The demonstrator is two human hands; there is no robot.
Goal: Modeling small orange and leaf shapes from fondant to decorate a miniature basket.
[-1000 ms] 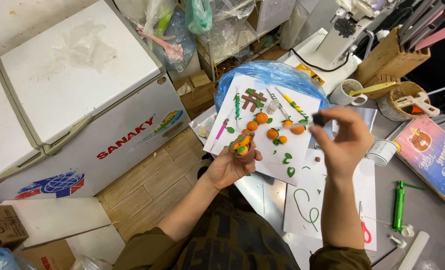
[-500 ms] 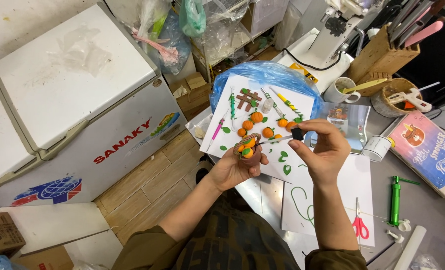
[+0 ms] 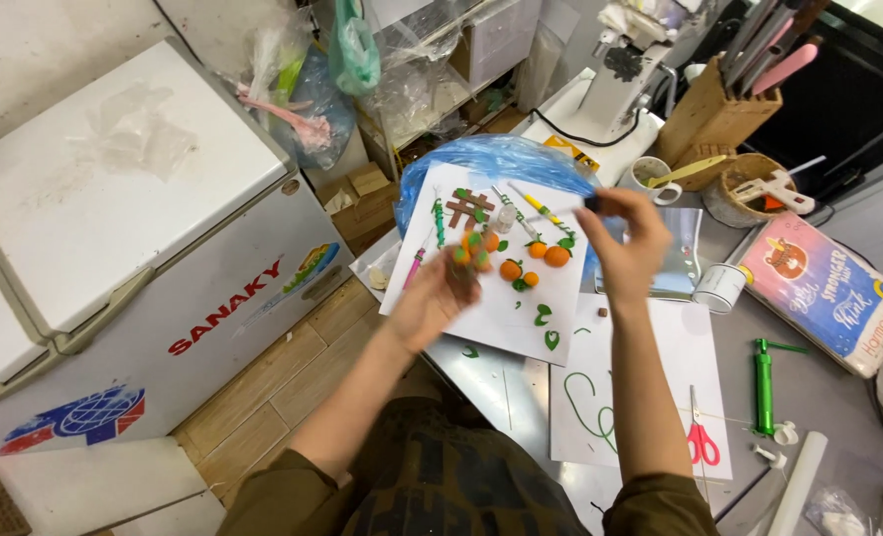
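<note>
Closest to me, on the grey metal tabletop (image 3: 819,397), pink-handled scissors (image 3: 700,442) lie on a white sheet with a green looped squiggle (image 3: 582,402) drawn on it, and a slim green tube-shaped tool (image 3: 763,385) rests just beside that sheet. Up from there, the left hand (image 3: 440,298) hangs over the edge of the white paper sheet (image 3: 506,308), motion-blurred, its fingers (image 3: 469,260) curled narrow around a small orange-and-green clay piece (image 3: 473,246). The right hand (image 3: 625,238) is raised above the sheet's right edge, thumb and forefinger pinched tight on a tiny dark bit (image 3: 592,201); too small to tell what it is. On the sheet lie round, matte clay oranges (image 3: 546,255) with green leaf tips, flat green leaves (image 3: 547,328) and a brown lattice of clay strips (image 3: 469,206). Behind it, crinkled blue plastic (image 3: 491,159) bulges. Farther off stand a white mug (image 3: 650,175), a round woven basket (image 3: 749,189) and a wooden knife block (image 3: 714,109). Off to the left sits a white chest freezer (image 3: 104,228), smooth-lidded.
</note>
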